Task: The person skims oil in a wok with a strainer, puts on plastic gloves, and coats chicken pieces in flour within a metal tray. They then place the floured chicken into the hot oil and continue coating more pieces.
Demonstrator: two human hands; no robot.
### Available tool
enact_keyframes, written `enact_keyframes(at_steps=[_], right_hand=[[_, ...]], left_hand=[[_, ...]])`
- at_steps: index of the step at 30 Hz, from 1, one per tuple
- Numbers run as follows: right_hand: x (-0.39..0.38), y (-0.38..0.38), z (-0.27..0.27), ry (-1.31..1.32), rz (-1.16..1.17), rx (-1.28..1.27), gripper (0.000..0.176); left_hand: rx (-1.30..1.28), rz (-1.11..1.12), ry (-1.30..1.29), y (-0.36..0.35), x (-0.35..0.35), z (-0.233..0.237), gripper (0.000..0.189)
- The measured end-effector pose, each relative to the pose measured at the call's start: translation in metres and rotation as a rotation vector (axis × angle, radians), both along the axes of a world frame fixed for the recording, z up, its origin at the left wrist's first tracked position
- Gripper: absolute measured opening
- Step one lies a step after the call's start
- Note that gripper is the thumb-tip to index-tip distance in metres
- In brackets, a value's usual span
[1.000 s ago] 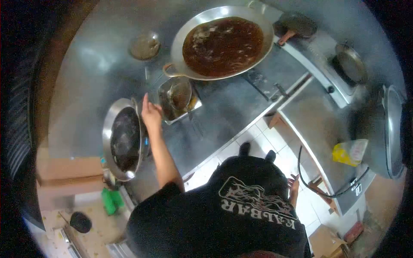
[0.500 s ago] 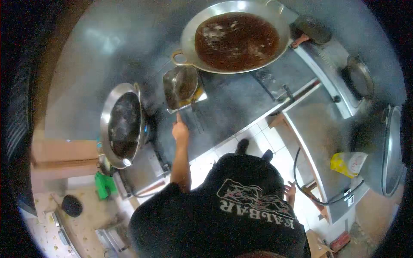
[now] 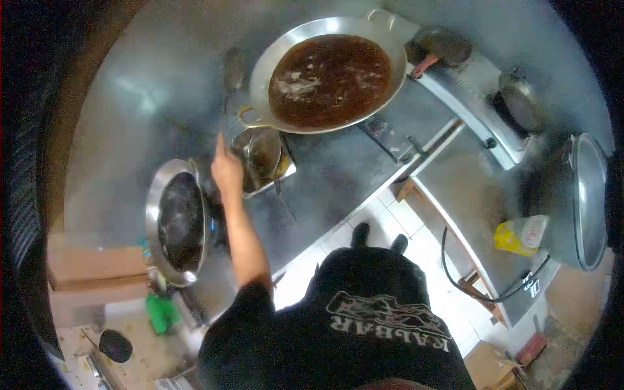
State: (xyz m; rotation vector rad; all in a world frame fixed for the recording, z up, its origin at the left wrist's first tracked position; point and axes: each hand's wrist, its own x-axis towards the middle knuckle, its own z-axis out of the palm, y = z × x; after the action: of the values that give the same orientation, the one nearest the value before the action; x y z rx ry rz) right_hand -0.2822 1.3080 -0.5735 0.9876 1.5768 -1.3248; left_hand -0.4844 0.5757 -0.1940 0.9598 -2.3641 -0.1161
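Steam hazes a dark bench (image 3: 325, 175), white floor tiles (image 3: 406, 221) past its near edge. Midway along sits the tray (image 3: 290, 168), a strainer (image 3: 265, 155) lying in it with its handle over the rim nearest the person. Just left of the tray, the left grip (image 3: 227, 170) is clamped on the handle of a skimmer (image 3: 234, 70), index finger stretched along it; the skimmer's blurred head is beyond the tray. Just behind the tray stands the big wok (image 3: 260, 81), holding brown liquid; left of the tray, the small wok (image 3: 153, 214) holds something dark. Well right of the tray are a stove (image 3: 504, 155) and a yellow packet (image 3: 517, 235). I cannot tell the right grip's state; it is hidden.
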Motion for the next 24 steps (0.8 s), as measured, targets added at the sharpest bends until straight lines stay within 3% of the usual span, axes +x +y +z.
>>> enact_keyframes(at_steps=[4,10,13,16,19,21,23,24], right_hand=[[0.014,-0.006,0.016,-0.009,0.007,-0.005,0.042],[0.040,-0.010,0.049,-0.005,0.056,-0.008,0.033],[0.049,-0.016,0.077,0.012,0.143,-0.016,0.029],[0.043,-0.031,0.125,0.043,0.303,-0.036,0.025],[0.018,-0.048,0.188,0.134,0.532,0.007,0.021],[-0.019,-0.065,0.226,0.301,0.683,0.129,0.019],[-0.075,-0.085,0.258,0.506,0.746,0.289,0.024],[-0.093,-0.094,0.256,0.668,0.557,0.236,0.030]], left_hand=[[0.007,-0.091,-0.123,-0.012,-0.057,0.010,0.047],[0.018,-0.210,-0.215,-0.070,-0.120,-0.023,0.043],[0.145,-0.219,-0.304,-0.073,-0.139,-0.031,0.043],[-0.158,-0.360,-0.993,-0.070,-0.176,-0.037,0.043],[0.012,-0.444,-0.542,-0.044,-0.189,-0.048,0.041],[-0.224,-0.688,-0.557,-0.072,-0.217,-0.092,0.042],[0.021,-0.757,-0.496,-0.067,-0.220,-0.110,0.044],[0.371,-0.686,-0.415,-0.043,-0.218,-0.100,0.046]])
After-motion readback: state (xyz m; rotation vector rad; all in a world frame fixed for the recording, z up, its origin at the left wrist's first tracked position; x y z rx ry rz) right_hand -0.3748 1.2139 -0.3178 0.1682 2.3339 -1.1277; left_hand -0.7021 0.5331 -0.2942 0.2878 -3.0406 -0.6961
